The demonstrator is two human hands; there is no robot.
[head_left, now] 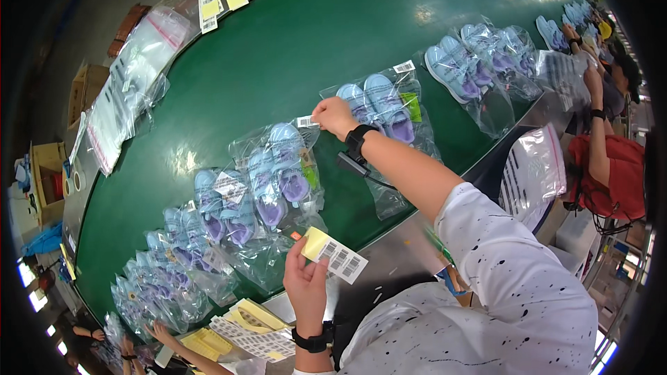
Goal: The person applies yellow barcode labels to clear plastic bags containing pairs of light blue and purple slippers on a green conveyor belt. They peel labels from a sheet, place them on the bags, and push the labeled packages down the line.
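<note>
My left hand (306,292), closed, pinches a sheet of barcode stickers (338,259) with part of its yellow backing bare. Farther out, my right hand (336,118) has its fingertips together at the edge of a small white barcode sticker (305,122). That sticker lies at the top corner of a clear plastic bag holding a pair of light blue and lilac clogs (285,144); I cannot tell whether it is stuck down. Just right of this hand is another bagged pair of clogs (381,97), with a barcode sticker (404,67) on its top corner and a green tag (411,107).
Bagged clogs (224,203) line the green conveyor belt (271,48) on both sides. Stacked plastic bags (142,83) lie along the far edge. More sticker sheets (253,333) rest by the near edge. Co-workers' hands (163,337) reach in at lower left and far right.
</note>
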